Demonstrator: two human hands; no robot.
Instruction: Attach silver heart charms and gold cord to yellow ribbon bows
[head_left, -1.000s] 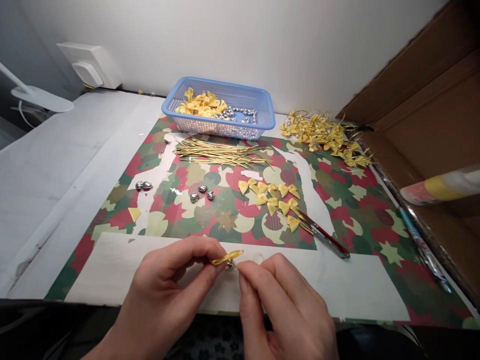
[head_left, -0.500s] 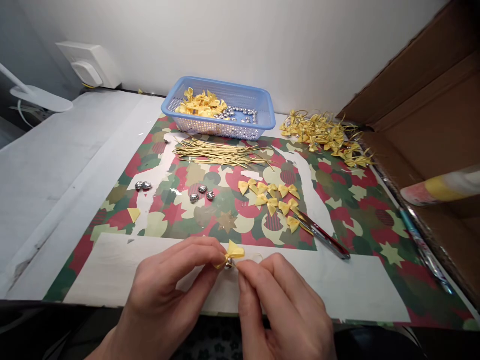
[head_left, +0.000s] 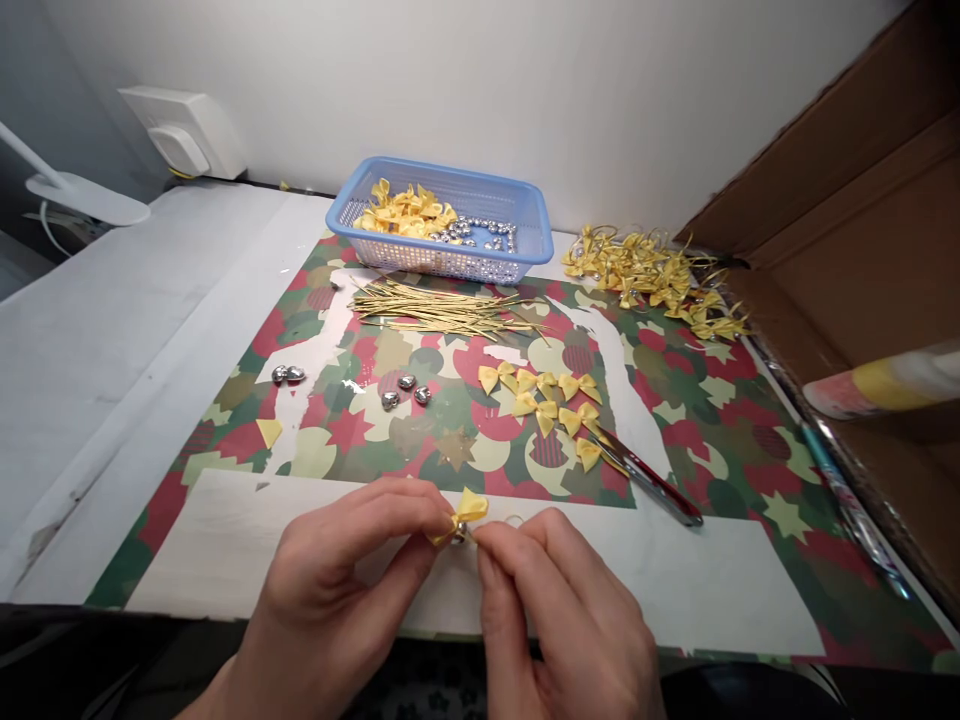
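Head view has us at the near edge of the patterned mat (head_left: 697, 420), our left hand (head_left: 337, 590) and right hand (head_left: 570, 610) meeting over the white strip, fingertips pinched tight around one small yellow bow (head_left: 466, 510). The left thumb and forefinger close on the bow's knot, where a silver bead seems tucked just below; the right fingertips nip something fine at that same spot, likely a gold wire tie, though it is too thin for us to be sure. We judge this to be the fastening step, bow and bead being bound together. Whatever comes next would call for a steady pinch from the left while the right works in small twists, since the parts are tiny and slippery. Further up the mat lie loose yellow bows (head_left: 544, 400), silver hearts (head_left: 405, 390) and the bundle of gold ties (head_left: 442, 308); tweezers (head_left: 649, 478) rest just right of the bows. Beyond sit the blue basket (head_left: 525, 225) and a heap of finished pieces (head_left: 660, 280).
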